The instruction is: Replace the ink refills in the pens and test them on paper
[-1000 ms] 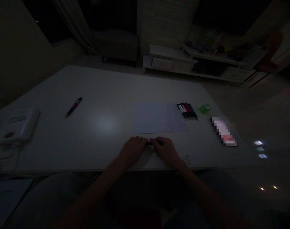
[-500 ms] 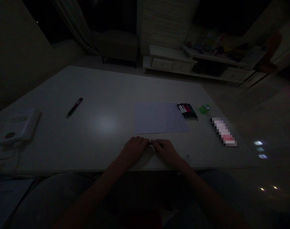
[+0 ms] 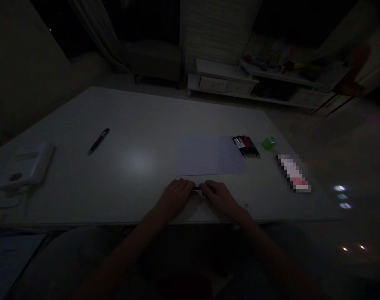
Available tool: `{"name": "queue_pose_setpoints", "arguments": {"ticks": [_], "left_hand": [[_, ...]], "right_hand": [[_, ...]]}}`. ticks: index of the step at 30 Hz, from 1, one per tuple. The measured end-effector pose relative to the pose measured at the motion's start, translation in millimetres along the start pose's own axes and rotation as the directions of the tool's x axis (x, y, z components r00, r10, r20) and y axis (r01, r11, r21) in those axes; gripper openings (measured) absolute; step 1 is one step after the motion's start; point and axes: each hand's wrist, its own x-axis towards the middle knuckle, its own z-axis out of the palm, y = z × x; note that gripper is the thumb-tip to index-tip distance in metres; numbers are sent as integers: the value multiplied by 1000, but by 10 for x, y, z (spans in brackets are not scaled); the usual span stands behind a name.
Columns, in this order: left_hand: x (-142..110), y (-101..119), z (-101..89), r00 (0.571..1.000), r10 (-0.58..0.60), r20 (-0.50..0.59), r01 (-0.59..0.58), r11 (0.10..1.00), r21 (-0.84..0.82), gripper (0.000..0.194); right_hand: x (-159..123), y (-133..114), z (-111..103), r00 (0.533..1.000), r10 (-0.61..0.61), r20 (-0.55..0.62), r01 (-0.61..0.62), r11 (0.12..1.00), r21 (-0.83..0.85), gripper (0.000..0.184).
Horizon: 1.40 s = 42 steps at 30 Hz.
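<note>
My left hand and my right hand meet near the table's front edge, both with fingers closed on a slim dark pen. Only a short dark stretch of it shows between them; the rest is hidden in my fingers. Just beyond lies a white sheet of paper, its right part covered with dense fine marks. Several pens, black, white, red and green, lie side by side over the sheet's right edge.
A single dark pen lies to the left, past it a white box-shaped device with a cable. On the right are a small green object and a blurred-out phone-like thing. The white table is dimly lit.
My right hand has shifted slightly right and its grip has changed, so a little more of the dark pen shows between my hands. My left hand stays nearly in place.
</note>
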Motion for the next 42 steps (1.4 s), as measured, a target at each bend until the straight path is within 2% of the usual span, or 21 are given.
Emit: {"name": "queue_pose_setpoints", "arguments": {"ticks": [9, 26, 31, 34, 37, 42], "left_hand": [[4, 10, -22, 1000, -17, 25, 17, 1000, -7, 8], [-10, 0, 18, 1000, 12, -20, -11, 1000, 21, 9], [0, 1, 16, 999, 32, -39, -31, 999, 24, 13], [3, -11, 25, 992, -12, -129, 18, 999, 40, 22], [-7, -31, 35, 981, -54, -187, 67, 996, 66, 20], [-44, -52, 7, 972, -20, -236, 42, 995, 89, 18]], "right_hand": [[-10, -8, -8, 1000, -9, 10, 9, 1000, 1, 33], [-22, -25, 9, 999, -28, 16, 28, 1000, -12, 27], [-16, 8, 9, 1000, -11, 23, 10, 999, 36, 37], [-10, 49, -48, 998, 56, -41, -51, 993, 108, 42], [10, 95, -119, 980, 160, -119, -138, 975, 174, 49], [45, 112, -149, 948, 318, -19, -297, 904, 309, 55]]}}
